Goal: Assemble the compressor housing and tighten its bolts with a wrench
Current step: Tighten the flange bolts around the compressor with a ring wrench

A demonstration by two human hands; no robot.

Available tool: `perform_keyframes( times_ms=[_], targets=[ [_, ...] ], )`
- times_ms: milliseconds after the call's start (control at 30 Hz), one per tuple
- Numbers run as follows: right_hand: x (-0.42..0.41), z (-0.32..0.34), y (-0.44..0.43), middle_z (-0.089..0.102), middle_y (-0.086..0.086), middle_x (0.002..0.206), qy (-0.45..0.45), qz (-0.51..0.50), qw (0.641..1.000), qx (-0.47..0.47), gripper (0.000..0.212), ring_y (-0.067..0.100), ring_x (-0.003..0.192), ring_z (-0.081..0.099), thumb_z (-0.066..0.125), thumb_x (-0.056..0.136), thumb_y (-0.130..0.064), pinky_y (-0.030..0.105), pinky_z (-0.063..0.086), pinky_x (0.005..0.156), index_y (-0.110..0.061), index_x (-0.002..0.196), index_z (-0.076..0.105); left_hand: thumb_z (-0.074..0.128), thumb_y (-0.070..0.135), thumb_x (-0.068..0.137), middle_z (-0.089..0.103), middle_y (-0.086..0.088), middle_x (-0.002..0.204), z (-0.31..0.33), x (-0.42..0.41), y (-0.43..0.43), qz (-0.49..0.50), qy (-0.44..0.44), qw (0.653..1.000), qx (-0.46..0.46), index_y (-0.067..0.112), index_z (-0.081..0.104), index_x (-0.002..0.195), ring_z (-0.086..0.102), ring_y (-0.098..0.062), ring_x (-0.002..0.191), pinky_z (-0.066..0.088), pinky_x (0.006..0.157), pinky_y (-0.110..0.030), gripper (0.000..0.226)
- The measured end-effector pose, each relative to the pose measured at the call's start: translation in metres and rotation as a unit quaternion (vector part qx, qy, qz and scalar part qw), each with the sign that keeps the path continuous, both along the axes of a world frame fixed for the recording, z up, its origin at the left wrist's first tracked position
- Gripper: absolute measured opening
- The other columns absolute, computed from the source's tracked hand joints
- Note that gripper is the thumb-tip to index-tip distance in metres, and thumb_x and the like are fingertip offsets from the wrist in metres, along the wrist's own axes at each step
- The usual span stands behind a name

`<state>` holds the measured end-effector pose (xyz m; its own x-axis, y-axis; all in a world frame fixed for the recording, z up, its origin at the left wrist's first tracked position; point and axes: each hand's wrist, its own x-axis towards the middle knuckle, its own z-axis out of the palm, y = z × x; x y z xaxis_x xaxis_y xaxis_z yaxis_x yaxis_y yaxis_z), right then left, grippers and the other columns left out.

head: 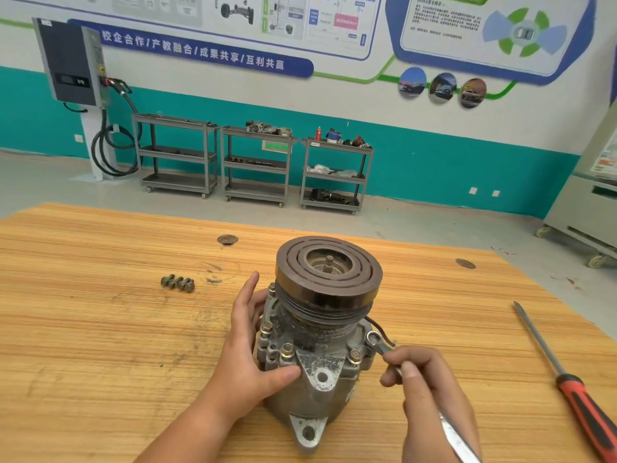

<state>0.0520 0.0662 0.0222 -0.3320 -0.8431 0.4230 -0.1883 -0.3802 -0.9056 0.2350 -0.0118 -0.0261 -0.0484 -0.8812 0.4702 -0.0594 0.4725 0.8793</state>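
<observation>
A grimy grey compressor (320, 372) stands upright on the wooden table (100, 329), its dark grooved pulley (329, 272) on top. Bolts (287, 350) sit in the housing flange around its front. My left hand (247, 349) grips the housing's left side, thumb across the front. My right hand (430, 396) holds a silver wrench (384, 349) by its shaft. The wrench's ring end sits on the flange at the compressor's right side, over a bolt I cannot see.
Several loose bolts (178, 283) lie on the table to the left. A screwdriver with a red and black handle (574, 385) lies at the right. Two round holes (227, 239) mark the tabletop. Grey shelf carts (257, 162) stand against the far wall.
</observation>
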Motion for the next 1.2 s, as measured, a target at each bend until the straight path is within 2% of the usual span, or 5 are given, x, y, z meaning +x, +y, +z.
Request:
perform_keyframes(
  times_ms=[167, 300, 500, 933, 1200],
  targets=[
    [-0.028, 0.020, -0.002, 0.058, 0.009, 0.049, -0.141, 0.015, 0.989, -0.047, 0.026, 0.009, 0.041, 0.039, 0.047, 0.071, -0.017, 0.026, 0.015, 0.044, -0.019, 0.062, 0.071, 0.077, 0.077, 0.044, 0.042, 0.013, 0.138, 0.000, 0.000, -0.001, -0.001, -0.002, 1.000, -0.003, 0.056, 0.011, 0.142, 0.046, -0.001, 0.127, 0.042, 0.095, -0.012, 0.120],
    [-0.057, 0.032, -0.030, 0.049, -0.001, 0.046, -0.209, 0.134, 0.968, -0.015, 0.031, 0.006, 0.043, 0.045, 0.042, 0.070, -0.007, 0.014, 0.023, 0.038, -0.016, 0.056, 0.068, 0.075, 0.080, 0.042, 0.041, 0.009, 0.139, 0.000, -0.001, -0.001, -0.001, -0.001, 1.000, -0.002, 0.050, 0.010, 0.144, 0.046, -0.001, 0.127, 0.041, 0.095, -0.011, 0.124],
    [-0.074, 0.033, -0.096, 0.040, 0.003, 0.039, -0.137, 0.356, 0.922, 0.067, 0.010, 0.013, 0.042, 0.034, 0.064, 0.048, -0.020, 0.028, 0.020, 0.046, -0.015, 0.053, 0.057, 0.073, 0.082, 0.042, 0.042, 0.014, 0.138, 0.000, 0.000, -0.002, -0.001, 0.000, 1.000, -0.005, 0.056, 0.011, 0.142, 0.046, 0.000, 0.127, 0.040, 0.095, -0.010, 0.121],
    [-0.069, 0.029, -0.152, 0.054, -0.005, 0.055, -0.108, 0.609, 0.756, 0.214, 0.010, 0.006, 0.052, 0.047, 0.059, 0.077, -0.019, 0.022, 0.019, 0.046, -0.013, 0.071, 0.064, 0.072, 0.083, 0.043, 0.042, 0.014, 0.137, 0.001, -0.001, 0.000, 0.002, -0.005, 1.000, -0.005, 0.048, 0.010, 0.145, 0.045, 0.004, 0.125, 0.039, 0.093, -0.007, 0.125],
    [-0.081, 0.023, -0.134, 0.049, -0.002, 0.053, -0.110, 0.546, 0.808, 0.193, 0.014, 0.010, 0.053, 0.038, 0.069, 0.067, -0.024, 0.017, 0.025, 0.044, -0.013, 0.062, 0.063, 0.071, 0.085, 0.043, 0.042, 0.026, 0.134, 0.000, -0.001, -0.002, -0.001, -0.001, 1.000, -0.014, 0.058, 0.011, 0.141, 0.045, 0.001, 0.126, 0.040, 0.094, -0.009, 0.118]
  ],
)
